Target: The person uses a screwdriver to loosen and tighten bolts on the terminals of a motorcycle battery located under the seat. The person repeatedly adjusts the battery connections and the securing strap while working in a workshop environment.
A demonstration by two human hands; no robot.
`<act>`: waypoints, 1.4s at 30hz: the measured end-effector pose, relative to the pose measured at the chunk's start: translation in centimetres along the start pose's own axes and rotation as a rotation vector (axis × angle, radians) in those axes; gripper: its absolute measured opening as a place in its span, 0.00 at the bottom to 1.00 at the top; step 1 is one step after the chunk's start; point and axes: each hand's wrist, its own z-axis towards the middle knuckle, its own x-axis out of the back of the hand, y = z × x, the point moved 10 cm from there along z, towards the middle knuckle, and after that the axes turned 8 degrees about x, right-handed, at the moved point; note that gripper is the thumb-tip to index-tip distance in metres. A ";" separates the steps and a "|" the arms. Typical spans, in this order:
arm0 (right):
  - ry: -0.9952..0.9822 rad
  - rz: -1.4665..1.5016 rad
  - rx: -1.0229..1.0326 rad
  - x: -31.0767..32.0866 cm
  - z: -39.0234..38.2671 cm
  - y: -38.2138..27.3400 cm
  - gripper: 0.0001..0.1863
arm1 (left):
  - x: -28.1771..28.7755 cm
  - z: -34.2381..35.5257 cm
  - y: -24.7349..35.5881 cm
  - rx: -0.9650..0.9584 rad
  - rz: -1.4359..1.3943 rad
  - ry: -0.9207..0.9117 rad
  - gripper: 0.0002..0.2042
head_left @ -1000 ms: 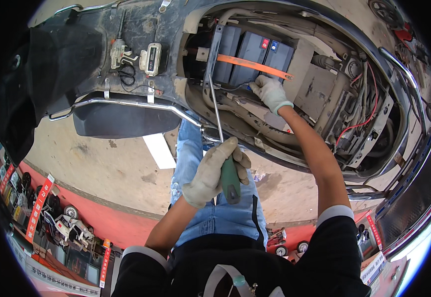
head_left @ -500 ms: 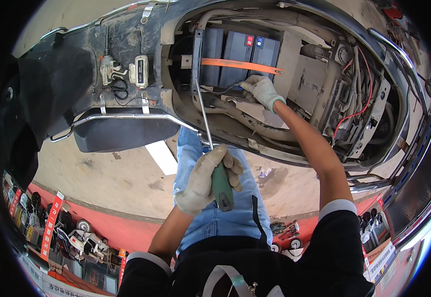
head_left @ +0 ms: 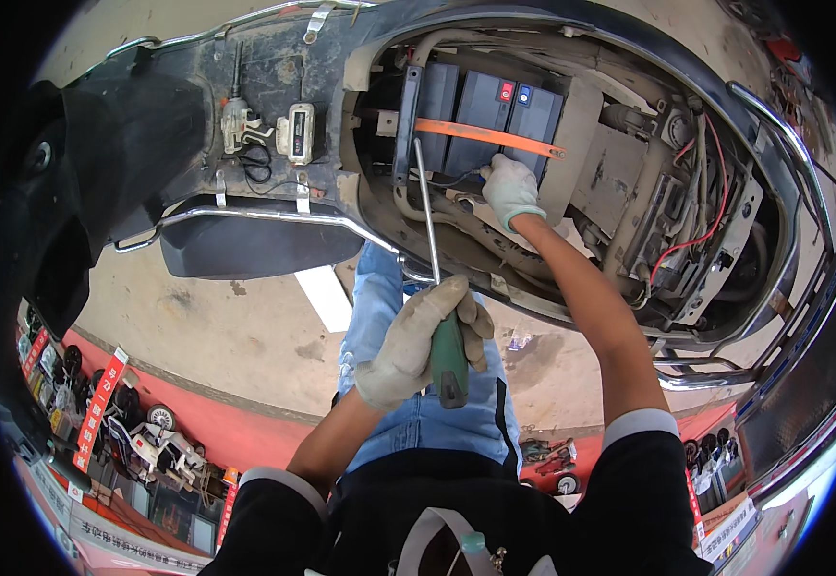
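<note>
My left hand (head_left: pixel 400 348), in a pale work glove, is wrapped around the green handle of a long-shafted screwdriver (head_left: pixel 449 370). Its metal shaft points up and away into the opened compartment of a scooter, the tip close to a metal crossbar (head_left: pixel 407 125). My right hand (head_left: pixel 512 195), gloved too, has its fingers closed at the near edge of the dark battery blocks (head_left: pixel 480 101). A dark cable (head_left: pixel 451 183) runs into those fingertips; its end is hidden by the glove. Across the batteries lies an orange strap (head_left: pixel 488 136).
A cordless power tool (head_left: pixel 241 126) and a white battery pack (head_left: pixel 296 134) lie on the footboard at left. Chrome rails (head_left: pixel 274 226) edge the scooter. A red wire (head_left: pixel 684 248) loops through the frame at right. Shelves with parts stand behind me.
The view has shifted, so the scooter appears farther right and lower. Against the crossbar, the screwdriver tip has moved slightly right and away. My right fingers have curled in more at the cable.
</note>
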 end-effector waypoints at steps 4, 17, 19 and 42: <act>0.068 0.008 -0.051 0.5 -0.4 0.4 0.14 | -1.0 -1.4 0.5 -0.008 0.059 0.019 0.19; -0.431 1.110 0.312 8.6 -15.9 -22.8 0.25 | 6.8 -10.6 12.2 -0.791 0.358 0.233 0.20; -0.467 0.946 0.419 6.0 -15.9 -26.5 0.28 | 8.2 -10.6 13.4 -0.803 0.393 0.223 0.21; -0.319 1.142 -0.359 -10.2 -9.7 -25.6 0.12 | 54.3 -2.8 44.2 -0.607 1.144 1.723 0.16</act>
